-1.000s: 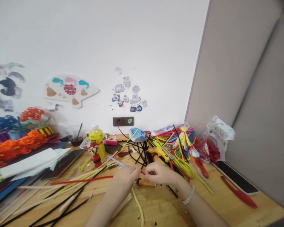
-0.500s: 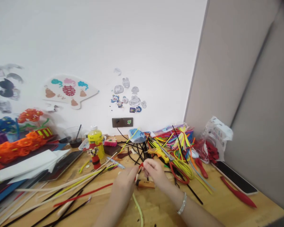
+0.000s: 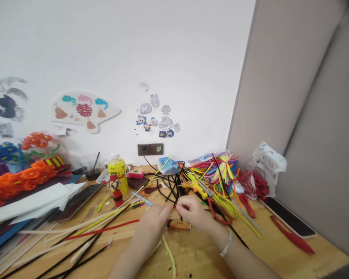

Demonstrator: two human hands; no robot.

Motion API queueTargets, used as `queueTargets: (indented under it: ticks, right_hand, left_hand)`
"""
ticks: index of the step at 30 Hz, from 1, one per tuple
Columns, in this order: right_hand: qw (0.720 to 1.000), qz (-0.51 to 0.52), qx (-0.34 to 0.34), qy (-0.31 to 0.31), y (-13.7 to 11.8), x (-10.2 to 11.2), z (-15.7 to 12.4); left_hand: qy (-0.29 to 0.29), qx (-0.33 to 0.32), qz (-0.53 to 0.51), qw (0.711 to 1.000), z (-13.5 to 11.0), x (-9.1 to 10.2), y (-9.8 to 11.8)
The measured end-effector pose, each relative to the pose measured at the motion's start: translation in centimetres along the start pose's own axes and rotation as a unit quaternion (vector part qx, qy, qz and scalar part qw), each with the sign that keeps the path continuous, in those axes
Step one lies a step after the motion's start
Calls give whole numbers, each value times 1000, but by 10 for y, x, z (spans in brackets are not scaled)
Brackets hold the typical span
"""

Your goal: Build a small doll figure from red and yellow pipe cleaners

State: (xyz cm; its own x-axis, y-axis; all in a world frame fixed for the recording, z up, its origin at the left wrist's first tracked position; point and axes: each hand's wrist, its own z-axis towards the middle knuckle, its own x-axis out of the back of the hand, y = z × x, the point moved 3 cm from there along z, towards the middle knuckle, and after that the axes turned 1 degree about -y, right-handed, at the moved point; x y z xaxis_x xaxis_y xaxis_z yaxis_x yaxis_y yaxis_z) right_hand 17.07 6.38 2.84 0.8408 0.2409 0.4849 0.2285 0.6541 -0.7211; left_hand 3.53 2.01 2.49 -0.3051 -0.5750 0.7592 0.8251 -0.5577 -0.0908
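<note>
My left hand (image 3: pixel 154 223) and my right hand (image 3: pixel 192 209) meet fingertip to fingertip above the table's middle. Both pinch a short red piece, of which a sliver shows between them; it looks like pipe cleaner. A long red pipe cleaner (image 3: pixel 104 229) runs from the left up behind my left hand; whether it joins that piece is hidden. Just below the fingertips lies an orange-brown block with a black end (image 3: pixel 180 224). A pale yellow pipe cleaner (image 3: pixel 170 255) lies between my forearms.
Black, cream and yellow pipe cleaners (image 3: pixel 95 224) spread at left. A small figure (image 3: pixel 116 192) stands by a yellow bottle (image 3: pixel 121 170). Behind my right hand lie a yellow glue gun (image 3: pixel 198 188), scissors (image 3: pixel 206 188) and bundled pipe cleaners (image 3: pixel 225 168). A phone (image 3: pixel 289 217) is at right.
My hands have lowered slightly and my right hand's fingers have curled in more. Less of the red piece shows between the fingertips.
</note>
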Motion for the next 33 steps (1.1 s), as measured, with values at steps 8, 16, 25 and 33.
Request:
queueTargets:
  ticks: [8, 16, 25, 33]
  right_hand:
    - [967, 166, -96, 170, 13, -27, -10]
    - [994, 45, -16, -102, 5, 8, 2]
    - [994, 43, -40, -89, 7, -2, -1]
    - [981, 67, -55, 176, 8, -26, -11]
  left_hand:
    - [50, 52, 4, 997, -6, -7, 9]
    - [-21, -20, 29, 999, 0, 0, 1]
    - [-42, -11, 20, 999, 0, -3, 4]
    - [39, 82, -33, 995, -10, -15, 13]
